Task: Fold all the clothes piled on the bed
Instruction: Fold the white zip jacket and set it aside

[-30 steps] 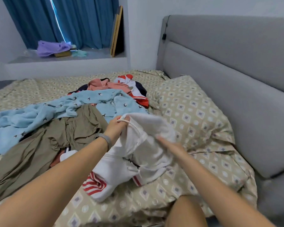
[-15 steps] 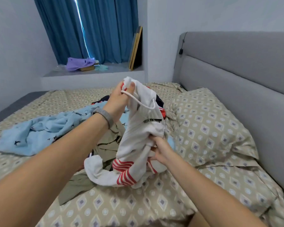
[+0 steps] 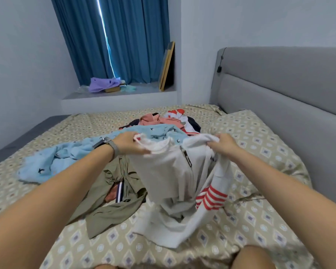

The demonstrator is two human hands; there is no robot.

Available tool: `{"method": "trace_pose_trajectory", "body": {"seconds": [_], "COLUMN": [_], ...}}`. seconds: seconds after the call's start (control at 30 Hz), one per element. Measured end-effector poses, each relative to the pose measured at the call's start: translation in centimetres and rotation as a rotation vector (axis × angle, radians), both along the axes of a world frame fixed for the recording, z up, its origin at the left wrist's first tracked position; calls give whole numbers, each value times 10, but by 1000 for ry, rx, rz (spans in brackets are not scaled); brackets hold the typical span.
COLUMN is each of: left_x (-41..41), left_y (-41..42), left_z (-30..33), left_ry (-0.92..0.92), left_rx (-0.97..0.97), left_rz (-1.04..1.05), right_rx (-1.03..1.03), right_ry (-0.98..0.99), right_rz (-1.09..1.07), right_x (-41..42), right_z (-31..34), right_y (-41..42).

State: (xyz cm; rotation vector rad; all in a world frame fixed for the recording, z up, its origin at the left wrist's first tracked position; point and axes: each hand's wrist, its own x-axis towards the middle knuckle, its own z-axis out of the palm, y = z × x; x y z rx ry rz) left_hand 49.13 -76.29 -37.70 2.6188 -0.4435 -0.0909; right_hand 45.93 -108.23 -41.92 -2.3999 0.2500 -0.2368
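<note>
A: Which step is this?

B: The opening-out step, I'd judge. Both hands hold one white garment [image 3: 175,171] up by its top edge, spread between them. It has a dark zip down the front, a drawstring at the neck and red-striped cuffs, so it looks like a zip jacket or hoodie.

A: How are the hands set?

B: The left hand [image 3: 129,142], at about 10 o'clock from the garment's middle, has its fingers curled round the edge where the drawstring loops out. The right hand [image 3: 224,143], at about 2 o'clock, bunches the opposite edge in a closed grip. The two are well apart, with the cloth stretched between.

A: And where does the garment lie?

B: Its upper part is lifted; the lower hem and one striped sleeve [image 3: 209,197] drape onto the bed [image 3: 260,220] in front of the person.

A: What about the rest?

B: Nothing looks folded. The olive garment [image 3: 113,206] lies at 8 o'clock, touching the white one, the light blue garment [image 3: 66,158] is at 9 o'clock, and a pink one with red, white and navy pieces [image 3: 169,121] is at 12 o'clock.

A: Next move?

B: Probably lay it flat on bare bedsheet, front down, smooth it, then bring the sleeves in. The trailing sleeve needs straightening first.
</note>
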Motion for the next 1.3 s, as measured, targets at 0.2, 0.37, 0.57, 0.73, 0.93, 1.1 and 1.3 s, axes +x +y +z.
{"method": "trace_pose_trajectory", "body": {"seconds": [0.2,0.37,0.57,0.73,0.93,1.1,1.3], "left_x": [-14,-32,-50,-77,-88,-82,-37], "left_y": [19,10,8,4,10,7,19], "left_z": [-23,24,98,154,183,191,153], "left_ry": [-2,38,-286,-613,-989,-1026,-904], "left_rx": [38,-712,-733,-644,-413,-367,-258], "left_rz": [60,269,307,378,416,413,399], "right_rx": [-279,-149,-165,-207,-462,-408,-340], "right_ry": [-68,-303,-597,-736,-805,-840,-774], "right_rz": [190,114,53,23,22,42,136], "right_x": [-29,-35,-48,-60,-71,-63,-30], "right_z": [-5,48,123,176,203,203,166], "right_y": [4,9,21,25,16,18,17]}}
